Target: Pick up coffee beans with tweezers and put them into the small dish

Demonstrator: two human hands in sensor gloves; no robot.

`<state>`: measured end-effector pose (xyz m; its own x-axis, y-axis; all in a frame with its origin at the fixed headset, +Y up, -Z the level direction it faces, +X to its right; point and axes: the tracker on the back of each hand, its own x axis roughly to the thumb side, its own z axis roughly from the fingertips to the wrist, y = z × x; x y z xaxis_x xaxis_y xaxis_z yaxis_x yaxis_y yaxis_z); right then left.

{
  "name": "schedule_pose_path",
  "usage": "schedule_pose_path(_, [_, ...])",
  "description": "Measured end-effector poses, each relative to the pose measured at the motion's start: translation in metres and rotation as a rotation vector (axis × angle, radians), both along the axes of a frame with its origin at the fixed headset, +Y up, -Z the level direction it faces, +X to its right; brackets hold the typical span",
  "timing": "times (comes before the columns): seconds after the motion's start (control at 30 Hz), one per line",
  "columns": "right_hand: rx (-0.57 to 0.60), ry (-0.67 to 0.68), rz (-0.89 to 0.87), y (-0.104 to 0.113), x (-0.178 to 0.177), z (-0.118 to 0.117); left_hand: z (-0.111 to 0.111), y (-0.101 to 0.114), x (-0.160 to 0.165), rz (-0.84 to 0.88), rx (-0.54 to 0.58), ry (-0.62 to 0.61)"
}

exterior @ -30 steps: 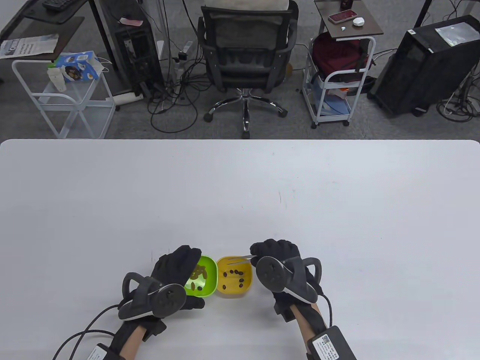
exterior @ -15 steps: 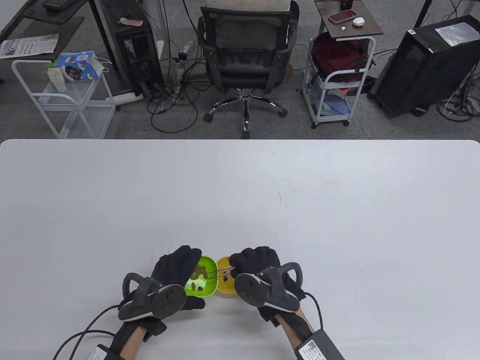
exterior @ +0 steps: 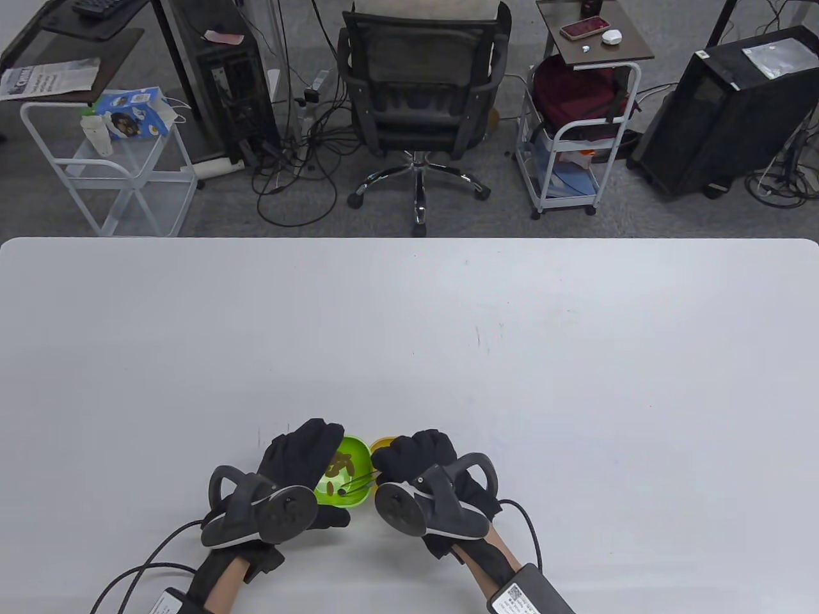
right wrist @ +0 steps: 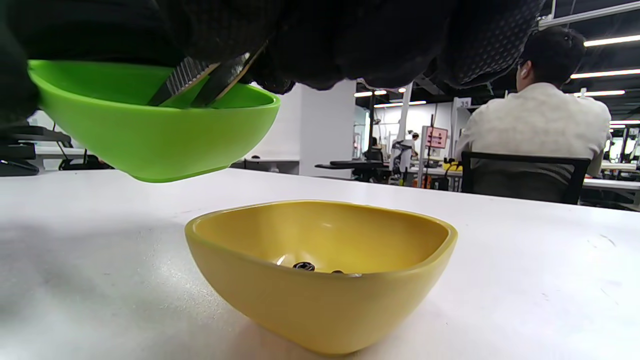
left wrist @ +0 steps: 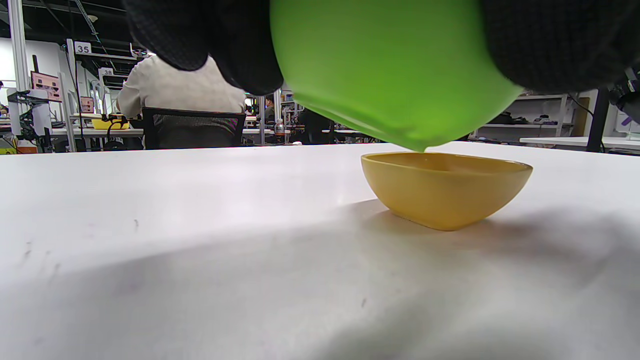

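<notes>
The left hand (exterior: 301, 460) is gripping the green dish (exterior: 349, 476) and holding it lifted and tilted off the white table (exterior: 512, 358), its fingers wrapping the far side of the dish in the left wrist view while its lowest corner is hanging just above the rim of the yellow dish (left wrist: 445, 187). The right hand (exterior: 416, 460) is pinching a pair of metal tweezers (exterior: 359, 483), and their two blades are reaching down into the green dish, where a heap of coffee beans (exterior: 339, 470) is lying; whether the tips are already closing on a bean is too small to tell. The yellow dish is sitting on the table just beside the green one, mostly hidden under the right hand from above, and the right wrist view is showing a few beans (right wrist: 304, 266) resting at its bottom. The risks here are looking real: the green dish is being held at a slant, so a heavier push from the tweezers could be sending beans sliding over its low edge onto the table; a smooth, rounded bean could also be squirting out of the blades if squeezed off-centre; and the two dishes are hanging so close that a drop of the left hand could be knocking the yellow one and scattering its contents
</notes>
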<state>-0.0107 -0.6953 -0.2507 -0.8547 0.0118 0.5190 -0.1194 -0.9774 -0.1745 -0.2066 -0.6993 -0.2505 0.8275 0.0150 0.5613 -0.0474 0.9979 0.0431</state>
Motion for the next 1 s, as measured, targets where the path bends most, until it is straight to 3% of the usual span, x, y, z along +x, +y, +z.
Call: schedule_pose_path(1.0, [0.109,-0.023,0.139,0.0045,-0.0091,0.0040,0.0008,0.0000,0.0008,-0.004,0.007,-0.007])
